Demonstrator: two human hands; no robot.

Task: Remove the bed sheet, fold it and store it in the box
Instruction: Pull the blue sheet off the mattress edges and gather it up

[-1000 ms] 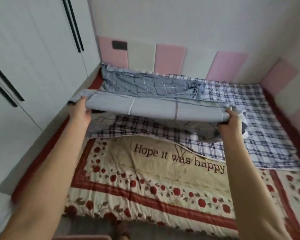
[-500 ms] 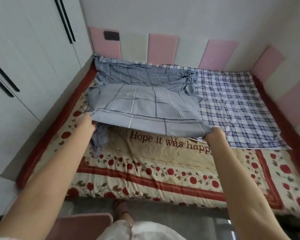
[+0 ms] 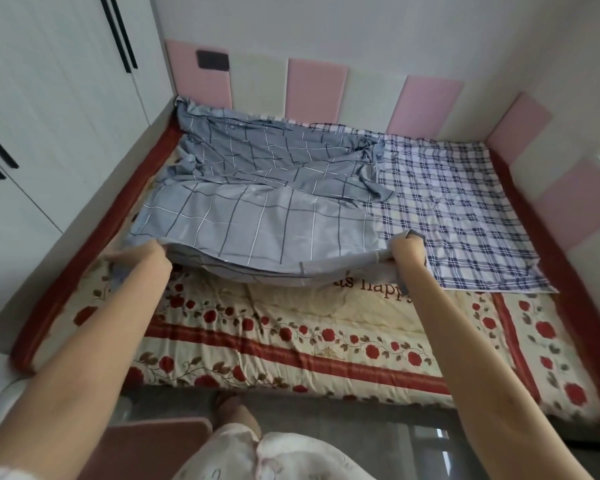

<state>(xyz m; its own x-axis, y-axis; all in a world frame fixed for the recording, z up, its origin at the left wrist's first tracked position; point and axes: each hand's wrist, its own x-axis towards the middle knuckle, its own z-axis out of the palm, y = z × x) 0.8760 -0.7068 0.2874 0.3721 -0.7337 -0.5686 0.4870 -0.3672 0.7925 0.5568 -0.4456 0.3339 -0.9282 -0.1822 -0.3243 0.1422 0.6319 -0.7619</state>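
1. Firstly, the right hand (image 3: 406, 249) is curling its fingers round the near right corner of the grey checked bed sheet (image 3: 257, 223), with a flap of cloth wrapping over the knuckles. The left hand (image 3: 145, 255) is gripping the near left corner, its fingertips blurred and hidden under the hem.
2. Both hands are holding that doubled edge just off the bed at mid-frame and well apart, probably so that the folded panel is lying taut and square as it is laid.
3. Behind the panel, the rest of the sheet is lying bunched toward the upper left, close against the pink and cream padded wall panels (image 3: 312, 84).
4. A blue plaid cloth (image 3: 464, 209) is lying flat at the right, partly under the sheet.
5. Beneath everything, the rose-patterned quilt (image 3: 291, 341) is showing across the lower frame.
6. No box is appearing in view, so the folding seems to be midway and the storing not yet begun.
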